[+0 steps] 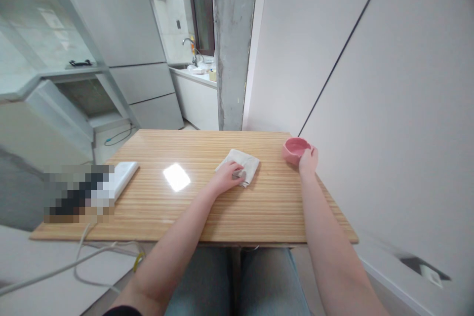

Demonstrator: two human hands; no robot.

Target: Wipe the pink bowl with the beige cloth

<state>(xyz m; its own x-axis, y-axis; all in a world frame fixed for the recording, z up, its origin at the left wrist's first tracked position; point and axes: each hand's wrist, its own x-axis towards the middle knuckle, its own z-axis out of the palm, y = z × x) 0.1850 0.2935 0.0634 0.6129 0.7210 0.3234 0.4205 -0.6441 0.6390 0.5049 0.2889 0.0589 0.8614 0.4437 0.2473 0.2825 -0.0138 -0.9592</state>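
A folded white cloth (251, 162) lies on the wooden table, right of its middle. My left hand (228, 177) rests over its near left part, with the fingers curled and gripping the fabric. At the table's far right corner, my right hand (308, 162) grips the near right rim of a round pink ashtray (292, 152) with angular sides. The ashtray looks upright beside the wall; whether its base touches the tabletop I cannot tell. Part of its right side is hidden by my fingers.
The light wood-striped table (200, 217) reaches the white wall (355, 108) on the right. On its left lies a white box-like object (126, 177), partly blurred out. Pale cables (87, 252) hang off the near left edge. Behind stand a grey fridge (111, 15) and a sink counter (196, 94).
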